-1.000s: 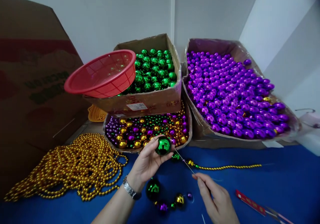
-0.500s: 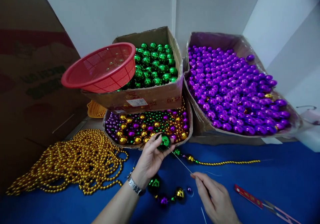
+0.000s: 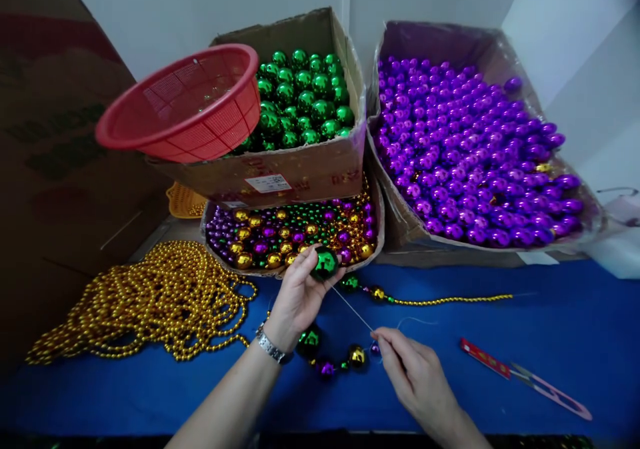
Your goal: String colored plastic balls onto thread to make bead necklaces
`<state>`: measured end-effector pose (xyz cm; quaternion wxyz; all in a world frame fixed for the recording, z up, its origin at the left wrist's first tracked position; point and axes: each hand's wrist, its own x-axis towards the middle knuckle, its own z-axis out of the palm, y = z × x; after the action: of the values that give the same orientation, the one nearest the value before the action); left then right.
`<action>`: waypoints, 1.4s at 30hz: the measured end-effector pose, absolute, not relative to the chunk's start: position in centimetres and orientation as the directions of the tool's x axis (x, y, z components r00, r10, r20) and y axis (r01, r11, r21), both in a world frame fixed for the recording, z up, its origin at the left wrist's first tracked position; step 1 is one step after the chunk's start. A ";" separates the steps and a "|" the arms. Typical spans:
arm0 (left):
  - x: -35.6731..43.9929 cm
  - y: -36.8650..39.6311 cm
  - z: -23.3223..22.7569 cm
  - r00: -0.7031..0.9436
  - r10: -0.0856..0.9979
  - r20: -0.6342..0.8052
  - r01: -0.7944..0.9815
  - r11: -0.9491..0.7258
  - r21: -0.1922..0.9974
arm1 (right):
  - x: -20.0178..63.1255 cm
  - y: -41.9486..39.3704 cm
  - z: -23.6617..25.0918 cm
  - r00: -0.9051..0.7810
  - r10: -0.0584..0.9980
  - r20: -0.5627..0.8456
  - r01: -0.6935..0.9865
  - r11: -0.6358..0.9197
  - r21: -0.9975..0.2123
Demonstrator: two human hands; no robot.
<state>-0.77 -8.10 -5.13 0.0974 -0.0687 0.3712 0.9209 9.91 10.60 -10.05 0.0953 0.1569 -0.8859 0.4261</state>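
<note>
— What is nearest on the work surface?

— A blue table (image 3: 550,342) runs across the front. On it, by the wrists, lies a short row of green, purple and gold balls (image 3: 333,359), and to the right a red-handled thread snip (image 3: 525,377).

— And the hands?

— The right hand (image 3: 413,375) is pinched closed on a thin needle (image 3: 353,309) that slants up toward the left. The left hand (image 3: 297,295), a watch on its wrist, has its fingers curled round a shiny green ball (image 3: 325,263), gripping it just above the table at the tray's front edge. The ball is round, mirror-bright, dark green with pale reflections.

— What lies beyond?

— Left, a heap of gold bead strings (image 3: 150,302). Right of the ball, one gold bead strand (image 3: 450,299) stretches out. Behind is a shallow tray of mixed balls (image 3: 280,235), with a carton of green balls (image 3: 300,95) on top and a red mesh basket (image 3: 180,102) perched on its corner. To the right is a box of purple balls (image 3: 465,149). White walls close the back.
</note>
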 end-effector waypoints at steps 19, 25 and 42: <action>0.5 -6.7 -5.1 -0.989 0.098 -0.110 -0.148 -0.662 0.735 | 9.8 10.0 -9.8 -0.949 -0.156 0.275 -0.312 0.604 -0.733; 2.0 -5.6 -6.2 -0.993 0.114 -0.036 -0.092 -0.539 0.837 | 9.2 10.1 -10.1 -0.944 -0.117 0.310 -0.313 0.618 -0.721; 2.9 -6.0 -6.4 -0.947 0.319 0.046 -0.046 -0.273 0.961 | 9.0 11.1 -11.2 -0.936 -0.105 0.335 -0.322 0.639 -0.699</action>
<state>2.89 -6.04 -6.39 0.1154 0.1153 0.5916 0.7896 8.96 11.11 -11.22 0.1329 0.1194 -0.8953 0.4080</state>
